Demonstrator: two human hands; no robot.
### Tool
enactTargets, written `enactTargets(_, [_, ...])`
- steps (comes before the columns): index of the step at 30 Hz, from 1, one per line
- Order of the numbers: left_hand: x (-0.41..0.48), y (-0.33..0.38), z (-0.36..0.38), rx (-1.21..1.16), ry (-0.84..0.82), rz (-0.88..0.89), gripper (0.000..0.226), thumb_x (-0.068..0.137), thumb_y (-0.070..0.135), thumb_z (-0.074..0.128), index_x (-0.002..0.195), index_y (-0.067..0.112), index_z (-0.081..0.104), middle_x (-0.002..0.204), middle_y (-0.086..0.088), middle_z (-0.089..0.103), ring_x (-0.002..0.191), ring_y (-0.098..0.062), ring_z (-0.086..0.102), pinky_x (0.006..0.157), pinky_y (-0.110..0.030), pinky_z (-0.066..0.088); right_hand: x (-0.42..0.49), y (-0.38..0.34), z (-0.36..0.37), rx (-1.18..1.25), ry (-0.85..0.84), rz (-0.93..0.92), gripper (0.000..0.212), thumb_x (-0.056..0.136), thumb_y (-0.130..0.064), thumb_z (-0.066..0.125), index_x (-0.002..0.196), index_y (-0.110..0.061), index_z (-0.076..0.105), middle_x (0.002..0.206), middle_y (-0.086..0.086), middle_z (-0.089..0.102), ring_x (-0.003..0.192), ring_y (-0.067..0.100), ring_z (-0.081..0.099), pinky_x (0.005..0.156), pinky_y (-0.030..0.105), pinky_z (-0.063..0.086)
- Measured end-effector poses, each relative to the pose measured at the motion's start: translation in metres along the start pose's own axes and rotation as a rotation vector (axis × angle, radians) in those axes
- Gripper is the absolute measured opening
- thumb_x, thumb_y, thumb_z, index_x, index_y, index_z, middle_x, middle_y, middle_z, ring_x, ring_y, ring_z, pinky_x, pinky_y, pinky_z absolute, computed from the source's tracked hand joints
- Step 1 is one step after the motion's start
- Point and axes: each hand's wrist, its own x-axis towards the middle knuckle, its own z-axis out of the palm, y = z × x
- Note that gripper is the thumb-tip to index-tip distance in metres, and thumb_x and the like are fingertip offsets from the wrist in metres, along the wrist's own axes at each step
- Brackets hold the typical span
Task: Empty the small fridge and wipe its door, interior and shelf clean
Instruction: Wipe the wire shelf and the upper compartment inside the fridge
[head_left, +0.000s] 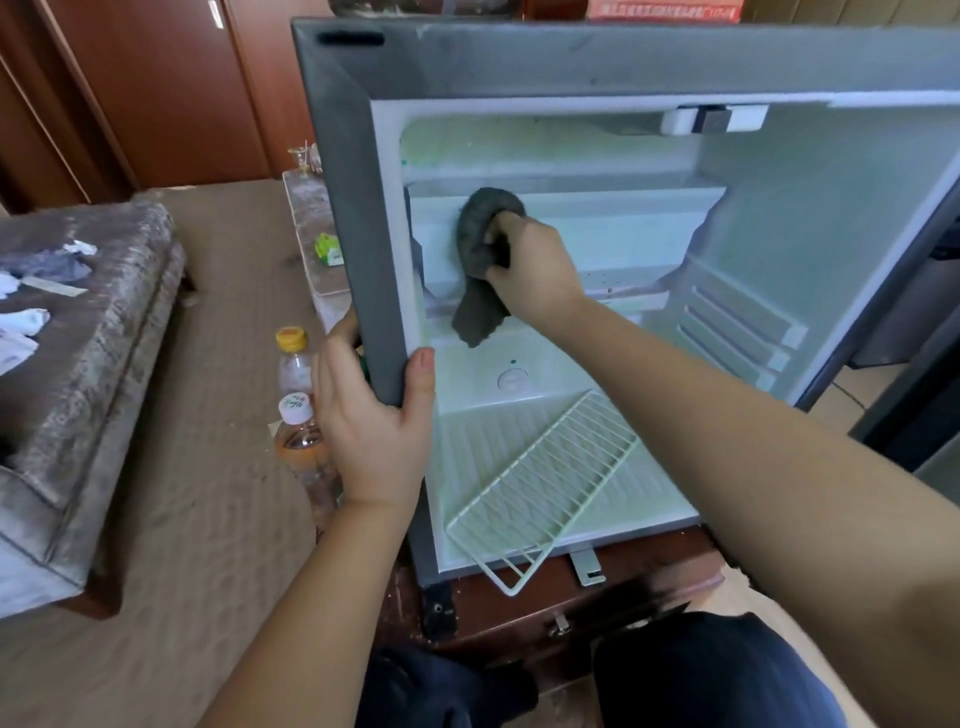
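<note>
My left hand (374, 415) gripped the left edge of the small fridge (358, 208), thumb hooked over its front. My right hand (535, 270) reached inside, clenched around a grey cloth (480, 244) pressed against the back wall near the upper left corner. The wire shelf (540, 488) lay tilted on the fridge floor, its front corner jutting past the lower edge. Two bottles (298, 405) stood on the carpet just left of the fridge.
</note>
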Motion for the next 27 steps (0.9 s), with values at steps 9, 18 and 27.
enactTargets(9, [-0.002,0.004,0.002,0.008,0.027,-0.039,0.053,0.091,0.041,0.047,0.11,-0.008,0.052,0.105,-0.017,0.062,0.092,-0.026,0.054,0.078,-0.016,0.028,-0.023,0.102,-0.073,0.066,0.491,0.266,0.028,0.077,-0.004,0.055,0.104,0.001,0.049,0.108,0.019,0.055,0.094,0.033,0.053,0.072,0.025,0.031])
enactTargets(18, [-0.004,-0.001,0.005,0.006,0.083,0.024,0.047,0.095,0.056,0.039,0.118,0.016,0.041,0.104,-0.008,0.058,0.093,-0.018,0.049,0.077,-0.017,0.027,-0.008,0.011,0.012,0.261,0.275,0.053,0.031,0.073,0.007,0.051,0.099,-0.005,0.062,0.108,0.012,0.059,0.086,0.028,0.056,0.067,0.022,0.034])
enactTargets(27, [-0.006,-0.003,0.006,-0.018,0.114,0.038,0.053,0.094,0.064,0.031,0.124,0.02,0.035,0.11,0.003,0.048,0.098,-0.019,0.047,0.083,-0.007,0.026,0.002,-0.04,0.022,0.223,0.108,-0.144,0.041,0.07,0.005,0.047,0.109,-0.005,0.055,0.108,0.014,0.058,0.082,0.034,0.055,0.062,0.033,0.041])
